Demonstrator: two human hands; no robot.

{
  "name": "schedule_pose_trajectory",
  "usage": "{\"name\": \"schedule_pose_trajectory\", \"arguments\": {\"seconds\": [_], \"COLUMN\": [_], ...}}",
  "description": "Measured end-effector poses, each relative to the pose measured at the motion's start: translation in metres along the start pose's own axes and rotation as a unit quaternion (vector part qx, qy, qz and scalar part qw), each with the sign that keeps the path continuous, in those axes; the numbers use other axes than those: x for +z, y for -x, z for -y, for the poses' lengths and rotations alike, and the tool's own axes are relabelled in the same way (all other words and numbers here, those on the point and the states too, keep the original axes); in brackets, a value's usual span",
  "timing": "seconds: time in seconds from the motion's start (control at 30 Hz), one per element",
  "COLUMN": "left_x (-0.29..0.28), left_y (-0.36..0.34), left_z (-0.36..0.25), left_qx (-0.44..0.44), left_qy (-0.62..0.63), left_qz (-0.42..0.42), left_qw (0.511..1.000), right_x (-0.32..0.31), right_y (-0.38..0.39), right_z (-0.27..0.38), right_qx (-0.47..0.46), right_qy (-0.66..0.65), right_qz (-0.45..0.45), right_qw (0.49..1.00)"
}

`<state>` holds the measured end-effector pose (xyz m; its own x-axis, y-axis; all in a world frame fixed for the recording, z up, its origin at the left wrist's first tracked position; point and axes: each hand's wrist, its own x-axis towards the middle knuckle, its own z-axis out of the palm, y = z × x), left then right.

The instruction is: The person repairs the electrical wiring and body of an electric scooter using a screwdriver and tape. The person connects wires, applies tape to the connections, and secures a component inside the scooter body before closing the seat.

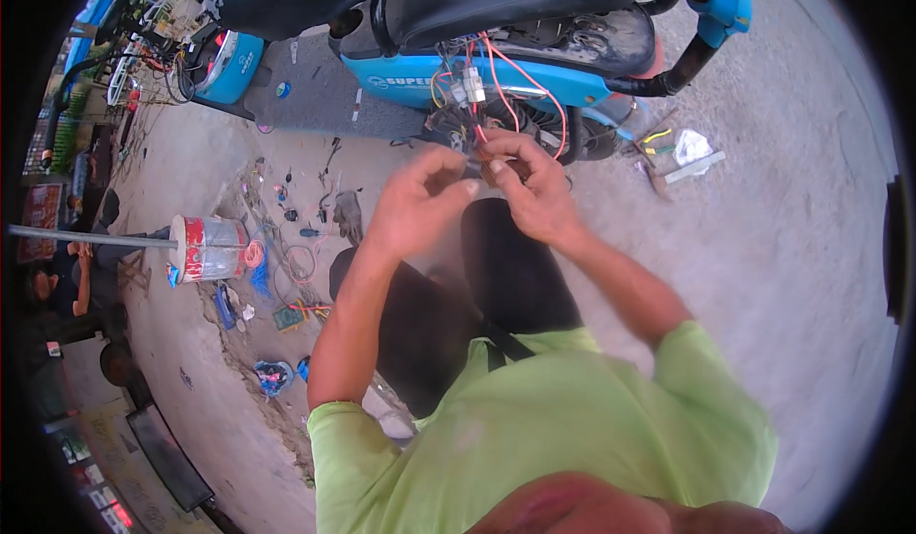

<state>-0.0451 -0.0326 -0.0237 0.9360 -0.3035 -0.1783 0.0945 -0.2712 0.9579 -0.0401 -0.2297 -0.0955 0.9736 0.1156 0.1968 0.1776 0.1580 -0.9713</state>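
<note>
A blue scooter (377, 81) with a black seat stands crosswise above my lap. A tangle of red, black and other wires with a white connector (473, 85) hangs from its side. My right hand (532, 190) pinches part of this bundle, by a small brownish piece at its lower end. My left hand (425, 200) is just left of it, fingers curved and thumb apart, beside the dark wires; any contact there is unclear. My knees are bent beneath both hands.
A second scooter (229, 66) stands upper left. A red-white bucket (205, 248) with a pole, a glove (348, 211), a multimeter (288, 317) and loose parts lie left. Pliers (658, 138) and a metal strip (692, 167) lie right. Another person (72, 276) sits far left.
</note>
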Motion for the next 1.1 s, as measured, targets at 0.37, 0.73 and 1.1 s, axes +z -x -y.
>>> {"name": "schedule_pose_trajectory", "arguments": {"seconds": [0.37, 0.73, 1.1], "left_x": [0.004, -0.012, -0.027], "left_y": [-0.043, -0.063, -0.064], "left_z": [-0.007, 0.022, 0.007], "left_qx": [-0.022, -0.028, 0.032], "left_qy": [0.078, 0.255, 0.319], "left_qz": [-0.029, 0.041, 0.092], "left_qw": [0.996, 0.966, 0.943], "right_x": [0.000, -0.009, -0.013], "right_y": [0.010, -0.009, -0.061], "right_z": [0.036, 0.032, 0.038], "right_qx": [-0.110, -0.119, 0.102], "right_qy": [0.266, 0.231, 0.145], "right_qz": [0.059, 0.062, 0.012], "right_qw": [0.956, 0.964, 0.984]}}
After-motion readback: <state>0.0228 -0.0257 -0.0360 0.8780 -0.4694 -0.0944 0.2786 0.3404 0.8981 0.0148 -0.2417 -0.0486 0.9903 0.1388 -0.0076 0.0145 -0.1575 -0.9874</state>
